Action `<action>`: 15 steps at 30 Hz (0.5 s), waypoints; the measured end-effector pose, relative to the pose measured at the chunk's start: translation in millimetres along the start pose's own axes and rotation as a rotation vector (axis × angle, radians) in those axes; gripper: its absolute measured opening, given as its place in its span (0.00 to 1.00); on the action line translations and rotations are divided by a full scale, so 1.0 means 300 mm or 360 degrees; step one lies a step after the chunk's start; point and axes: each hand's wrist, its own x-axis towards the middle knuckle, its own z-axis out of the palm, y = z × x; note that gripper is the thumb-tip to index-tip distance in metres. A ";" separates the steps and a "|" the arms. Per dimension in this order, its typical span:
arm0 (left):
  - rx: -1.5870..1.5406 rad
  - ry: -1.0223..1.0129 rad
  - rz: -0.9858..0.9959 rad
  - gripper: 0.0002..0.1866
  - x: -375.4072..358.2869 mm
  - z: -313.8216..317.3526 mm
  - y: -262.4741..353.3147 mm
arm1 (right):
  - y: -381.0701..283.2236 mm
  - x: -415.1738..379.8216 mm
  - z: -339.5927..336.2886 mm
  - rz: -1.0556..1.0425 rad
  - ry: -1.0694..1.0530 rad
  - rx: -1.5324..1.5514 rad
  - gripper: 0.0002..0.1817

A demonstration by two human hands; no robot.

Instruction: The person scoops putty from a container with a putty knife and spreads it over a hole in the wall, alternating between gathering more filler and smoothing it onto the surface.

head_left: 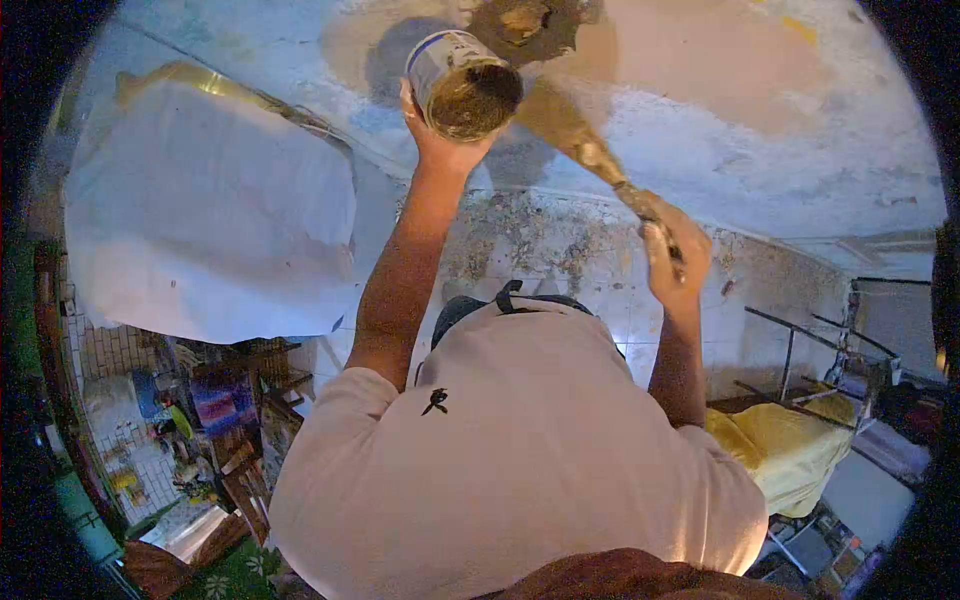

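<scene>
My left hand grips a round can from below, its mouth tilted towards me. Brown paste coats the inside of the can. In my right hand is a putty knife, fingers wrapped round its handle. Its broad, paste-smeared blade points up and left, with the tip close by the can's rim. Behind both hands stands a blotchy wall. A dark, wet-looking patch with a rough hole lies just above the can, and a tan smoothed area surrounds it.
A large pale sheet hangs at the left. Splatter and crumbs cover the tiled floor below the wall. At right are a metal frame and a yellow cloth cover. Assorted household items crowd the lower left.
</scene>
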 end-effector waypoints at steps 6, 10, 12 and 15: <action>0.0741 0.0747 0.0305 0.47 0.114 0.007 -0.142 | 0.011 0.069 0.022 -0.0137 -0.0211 -0.0253 0.18; 0.0632 0.0524 0.0239 0.47 0.110 0.022 -0.199 | -0.007 0.106 0.075 -0.0065 -0.0227 -0.0413 0.19; 0.0614 0.0476 0.0221 0.46 0.115 0.012 -0.195 | -0.020 0.114 0.101 -0.0045 -0.0275 -0.0638 0.21; 0.0358 0.0383 0.0186 0.44 0.149 -0.023 -0.165 | -0.055 0.148 0.116 -0.0018 -0.0252 -0.0611 0.18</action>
